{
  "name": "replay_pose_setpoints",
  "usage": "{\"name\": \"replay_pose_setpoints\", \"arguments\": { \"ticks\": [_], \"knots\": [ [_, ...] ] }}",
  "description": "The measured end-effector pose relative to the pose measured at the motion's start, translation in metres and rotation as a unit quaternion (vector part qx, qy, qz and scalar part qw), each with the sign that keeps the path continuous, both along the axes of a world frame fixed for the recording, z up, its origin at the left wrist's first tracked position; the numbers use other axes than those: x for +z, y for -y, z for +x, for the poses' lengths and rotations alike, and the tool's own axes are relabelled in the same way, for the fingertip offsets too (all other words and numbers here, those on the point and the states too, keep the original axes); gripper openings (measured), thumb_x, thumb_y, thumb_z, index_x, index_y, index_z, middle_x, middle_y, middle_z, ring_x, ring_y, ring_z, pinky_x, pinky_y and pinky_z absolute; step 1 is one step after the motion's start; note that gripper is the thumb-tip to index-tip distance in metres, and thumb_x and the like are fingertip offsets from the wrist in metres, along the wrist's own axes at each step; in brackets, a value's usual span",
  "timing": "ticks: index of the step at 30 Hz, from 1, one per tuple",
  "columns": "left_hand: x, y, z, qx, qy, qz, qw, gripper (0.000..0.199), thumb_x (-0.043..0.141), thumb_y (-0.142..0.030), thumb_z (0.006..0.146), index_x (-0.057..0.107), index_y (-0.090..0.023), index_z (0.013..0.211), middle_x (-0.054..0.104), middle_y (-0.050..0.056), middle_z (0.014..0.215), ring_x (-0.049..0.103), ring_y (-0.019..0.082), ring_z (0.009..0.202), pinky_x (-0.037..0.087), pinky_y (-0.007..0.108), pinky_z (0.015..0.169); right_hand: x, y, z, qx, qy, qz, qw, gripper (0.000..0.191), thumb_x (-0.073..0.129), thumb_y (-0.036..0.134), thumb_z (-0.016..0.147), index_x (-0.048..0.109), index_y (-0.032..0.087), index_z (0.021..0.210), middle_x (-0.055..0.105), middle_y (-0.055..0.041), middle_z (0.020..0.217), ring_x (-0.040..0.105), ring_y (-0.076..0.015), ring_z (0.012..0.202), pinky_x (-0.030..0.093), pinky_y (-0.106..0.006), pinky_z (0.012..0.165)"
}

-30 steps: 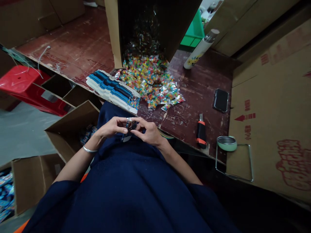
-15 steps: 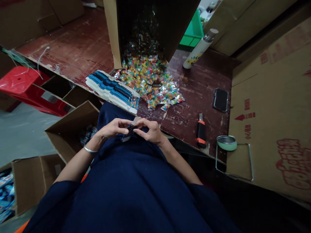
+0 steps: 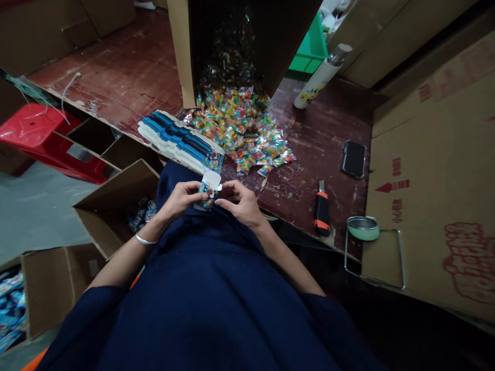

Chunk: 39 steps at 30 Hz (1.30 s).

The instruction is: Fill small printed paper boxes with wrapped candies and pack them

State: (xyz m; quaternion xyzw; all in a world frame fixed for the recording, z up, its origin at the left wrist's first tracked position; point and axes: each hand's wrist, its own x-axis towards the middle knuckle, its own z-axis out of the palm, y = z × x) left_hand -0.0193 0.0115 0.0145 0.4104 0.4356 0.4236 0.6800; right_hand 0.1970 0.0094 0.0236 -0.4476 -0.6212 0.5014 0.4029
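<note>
Pinching a blue carton (image 3: 208, 202) in left fingers (image 3: 198, 197), right fingers (image 3: 226, 205) parted at its side

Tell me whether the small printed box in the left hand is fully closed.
No, a white flap stands open on the small box held by the left hand.

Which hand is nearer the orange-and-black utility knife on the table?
Right. The right hand is to the left of the utility knife, beside the small printed box; the left hand, holding that box, is farther off on the same side.
</note>
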Motion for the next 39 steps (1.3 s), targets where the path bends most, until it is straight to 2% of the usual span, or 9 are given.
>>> {"name": "replay_pose_setpoints", "arguments": {
  "ticks": [3,8,12,17,20,23,26,30,39],
  "knots": [
    [-0.002,0.006,0.017,0.096,-0.002,0.041,0.994,0.042,0.096,-0.040,0.062,0.073,-0.013,0.085,0.075,0.002,0.078,0.068,0.014,0.068,0.057,0.025,0.069,-0.009,0.009,-0.012,-0.051,-0.001,0.009,0.999,0.032,0.076,0.051,0.086,0.070,0.021,0.097,0.075,-0.0027,0.087,0.071,-0.0192,0.076,0.058,-0.031,0.072],
    [-0.002,0.017,0.033,0.199,-0.051,0.140,0.969,0.073,0.093,-0.035,0.071,0.060,-0.023,0.135,0.073,0.000,0.092,0.073,0.015,0.078,0.061,0.027,0.078,-0.016,0.011,-0.025,-0.125,-0.053,0.033,0.990,0.032,0.071,0.045,0.090,0.069,0.022,0.113,0.073,-0.0013,0.087,0.067,-0.0170,0.074,0.056,-0.030,0.072],
    [-0.002,0.020,0.029,0.130,-0.065,0.134,0.980,0.067,0.088,-0.039,0.077,0.061,-0.022,0.136,0.071,0.006,0.114,0.075,0.017,0.084,0.064,0.031,0.083,-0.019,0.007,-0.023,-0.128,-0.044,0.082,0.987,0.036,0.069,0.043,0.093,0.067,0.026,0.124,0.066,0.0015,0.084,0.061,-0.0143,0.069,0.053,-0.029,0.068],
    [-0.001,0.018,0.023,0.033,-0.052,0.111,0.992,0.052,0.088,-0.040,0.076,0.066,-0.017,0.117,0.070,0.005,0.107,0.073,0.017,0.085,0.063,0.029,0.079,-0.022,0.005,-0.017,-0.124,0.006,0.138,0.983,0.018,0.064,0.041,0.097,0.069,0.024,0.099,0.063,0.0013,0.080,0.059,-0.0148,0.069,0.051,-0.029,0.069],
    [-0.002,0.016,0.024,0.025,-0.062,0.125,0.990,0.048,0.087,-0.041,0.076,0.064,-0.017,0.111,0.068,0.006,0.109,0.069,0.017,0.088,0.062,0.026,0.075,-0.024,0.002,-0.017,-0.115,0.022,0.165,0.979,0.021,0.062,0.042,0.099,0.063,0.023,0.088,0.068,-0.0043,0.098,0.067,-0.0181,0.087,0.054,-0.031,0.079],
    [-0.004,0.015,0.026,0.066,-0.057,0.147,0.985,0.049,0.089,-0.040,0.074,0.059,-0.019,0.106,0.065,0.005,0.106,0.067,0.018,0.097,0.060,0.024,0.076,-0.024,0.001,-0.020,-0.112,-0.008,0.136,0.984,0.021,0.061,0.046,0.099,0.059,0.025,0.099,0.069,-0.0078,0.116,0.070,-0.0201,0.102,0.057,-0.033,0.089],
    [-0.004,0.015,0.027,0.074,-0.030,0.120,0.990,0.053,0.090,-0.036,0.072,0.053,-0.021,0.106,0.063,0.001,0.101,0.068,0.012,0.080,0.059,0.022,0.071,-0.019,-0.001,-0.022,-0.105,-0.067,0.094,0.988,0.030,0.068,0.050,0.094,0.056,0.026,0.106,0.072,-0.0050,0.104,0.072,-0.0196,0.097,0.058,-0.034,0.091],
    [-0.001,0.017,0.025,0.061,-0.045,0.112,0.991,0.052,0.088,-0.033,0.073,0.052,-0.021,0.108,0.064,0.002,0.105,0.068,0.010,0.071,0.060,0.024,0.070,-0.008,-0.008,-0.016,-0.056,-0.089,0.043,0.994,0.037,0.077,0.056,0.086,0.060,0.023,0.084,0.072,-0.0032,0.089,0.069,-0.0181,0.082,0.059,-0.033,0.080],
    [0.001,0.019,0.022,0.039,-0.080,0.135,0.987,0.053,0.086,-0.026,0.075,0.058,-0.022,0.119,0.066,0.004,0.109,0.073,0.015,0.081,0.062,0.028,0.078,0.001,-0.027,-0.001,-0.040,-0.066,-0.047,0.996,0.033,0.086,0.049,0.075,0.071,0.019,0.074,0.072,-0.0005,0.072,0.062,-0.0148,0.066,0.052,-0.029,0.065]
  ]
}}
